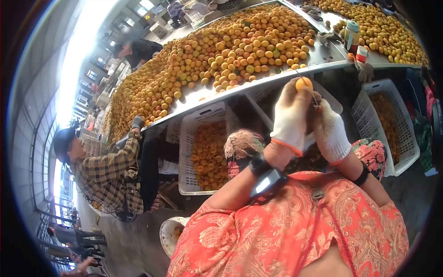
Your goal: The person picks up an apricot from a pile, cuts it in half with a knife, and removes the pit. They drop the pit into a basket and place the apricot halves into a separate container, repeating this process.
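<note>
The left hand (290, 113), in a white glove with stained fingers, pinches an orange fruit (303, 84) at its fingertips, just short of the table's near edge. The right hand (331, 131), also gloved, is curled close against it; a thin metal piece (316, 99) shows between the two, but whether the right fingers grip it cannot be made out.

Ahead of the grip stretches a metal table (318, 53), its bare sheet showing near the raised rim. A deep fruit heap (240, 46) spreads over it, ahead and to the left of the grip. Ahead to the right stand a lidded bottle (351, 34) and a red-and-white container (362, 54), with a loose glove (364, 71) hanging by the rim; a second heap (378, 27) lies beyond them.

Below and left of the grip, a white crate (198, 191) holds orange pieces; another crate (408, 129) stands to its right. Well left of the grip, a person in a checked shirt (106, 173) sits with a gloved hand at the table edge. Past them, the grey floor (138, 249) runs toward a panelled wall (34, 101) beside a glaring bright strip (83, 60).
</note>
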### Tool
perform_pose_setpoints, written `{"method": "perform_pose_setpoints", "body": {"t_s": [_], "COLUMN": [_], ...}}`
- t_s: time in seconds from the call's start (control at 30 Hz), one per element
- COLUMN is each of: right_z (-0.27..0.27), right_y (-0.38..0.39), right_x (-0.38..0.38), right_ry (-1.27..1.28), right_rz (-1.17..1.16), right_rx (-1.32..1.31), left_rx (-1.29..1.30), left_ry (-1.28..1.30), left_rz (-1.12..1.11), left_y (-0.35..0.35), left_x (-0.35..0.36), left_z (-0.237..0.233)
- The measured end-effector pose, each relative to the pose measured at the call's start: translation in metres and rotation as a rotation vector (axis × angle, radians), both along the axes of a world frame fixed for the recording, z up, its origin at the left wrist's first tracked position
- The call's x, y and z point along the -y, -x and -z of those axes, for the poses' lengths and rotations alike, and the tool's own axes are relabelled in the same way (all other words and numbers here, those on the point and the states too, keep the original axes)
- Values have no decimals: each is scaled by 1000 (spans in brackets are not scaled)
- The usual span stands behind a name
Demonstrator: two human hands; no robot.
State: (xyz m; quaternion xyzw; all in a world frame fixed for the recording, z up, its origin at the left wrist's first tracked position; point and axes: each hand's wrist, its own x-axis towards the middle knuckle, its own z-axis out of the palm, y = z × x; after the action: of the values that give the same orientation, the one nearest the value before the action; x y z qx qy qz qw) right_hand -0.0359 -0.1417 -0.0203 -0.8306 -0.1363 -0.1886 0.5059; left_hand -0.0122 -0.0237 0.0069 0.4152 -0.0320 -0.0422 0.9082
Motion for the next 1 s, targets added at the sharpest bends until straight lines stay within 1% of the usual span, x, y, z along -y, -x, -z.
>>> {"method": "perform_pose_setpoints", "body": {"t_s": [0.07, 0.13, 0.2, 0.23, 0.27, 0.33, 0.37, 0.4, 0.47, 0.5, 0.6, 0.63, 0.67, 0.73, 0.77, 0.83, 0.87, 0.93, 1.0], "right_z": [1, 8, -1, -4, -4, 3, 2, 1, 2, 8, 9, 10, 12, 19, 23, 29, 29, 27, 22], "right_y": [-1, -1, 2, 3, 3, 0, 0, 1, 1, -2, -9, -10, -12, -17, -20, -27, -28, -29, -26], "right_x": [2, -1, -5, -6, -7, -1, 0, 3, 4, 6, 4, 3, 2, -1, -1, -2, -3, -3, -3], "right_ry": [-6, 34, 13, 3, -7, 7, -57, -120, -98, -69, -32, -23, -25, 33, 34, 128, 128, -25, -40], "right_rz": [-11, 12, 11, 20, 29, 27, 8, -9, -18, -39, -53, -40, -40, 29, 28, 67, 63, -62, -79], "right_rx": [-33, 44, 31, 1, -28, -13, -74, -133, -131, -119, -117, -137, -145, -113, -116, -113, -114, -153, -135], "left_rx": [168, 162, -99, -74, -81, 55, 98, 85, 279, 215, 158, 89, 80, -47, -80, -82, -88, -109, -128], "left_ry": [-101, -95, -60, -79, -78, -292, -254, -256, -372, -304, -287, -253, -254, -147, -124, -141, -160, -169, -179], "left_rz": [0, 9, 22, -84, -90, -25, 23, 21, -47, 0, 26, 13, 14, -25, -40, -37, -27, -29, -33], "left_y": [3, 2, 2, -1, -3, -5, -5, -7, -12, -11, -21, -23, -24, -24, -25, -31, -33, -35, -39], "left_x": [1, -2, -2, 4, 2, -3, -8, -10, -13, -15, -14, -9, -4, 3, 5, 3, 1, -5, -12], "left_z": [0, 2, -1, 4, 5, 10, 11, 12, 13, 7, 21, 25, 29, 34, 34, 38, 39, 41, 44]}}
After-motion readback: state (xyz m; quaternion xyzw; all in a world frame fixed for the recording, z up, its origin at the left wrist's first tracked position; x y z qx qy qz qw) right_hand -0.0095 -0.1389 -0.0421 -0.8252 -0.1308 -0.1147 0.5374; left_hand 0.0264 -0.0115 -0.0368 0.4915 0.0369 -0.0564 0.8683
